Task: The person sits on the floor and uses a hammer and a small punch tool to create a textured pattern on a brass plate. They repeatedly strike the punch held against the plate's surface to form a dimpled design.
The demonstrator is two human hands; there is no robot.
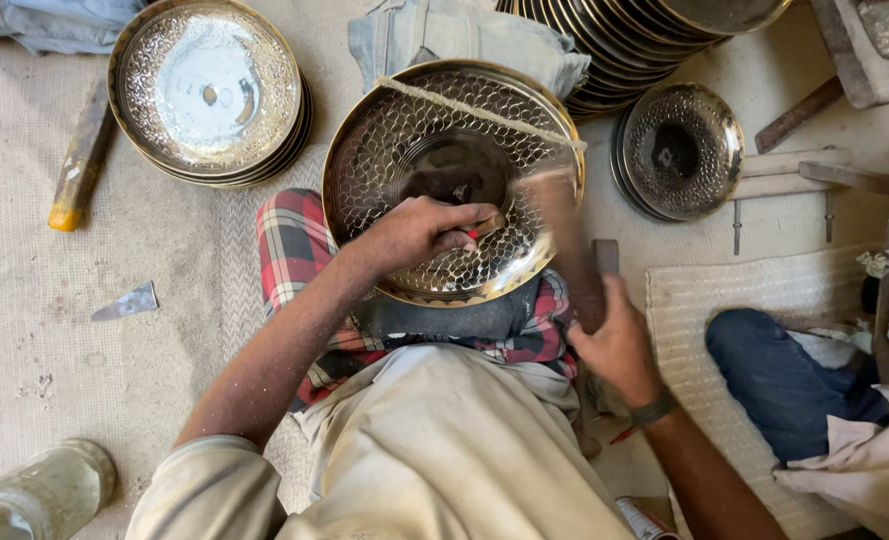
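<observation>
A round shiny metal plate (404,130) with a hammered scale pattern rests tilted on my lap, over a red checked cloth (289,245). A piece of rope (474,108) runs across its top. My left hand (419,235) lies on the plate's lower part and pinches a small punch tool with a red end (479,228). My right hand (614,345) grips a wooden mallet (574,250), blurred with motion, raised beside the plate's right rim.
A stack of patterned plates (209,90) lies at the upper left, a smaller one (679,150) at the right and a tall stack (634,35) at the top. A wooden stick (82,155), metal shard (126,303), jar (39,495) and another person's knee (779,375) surround me.
</observation>
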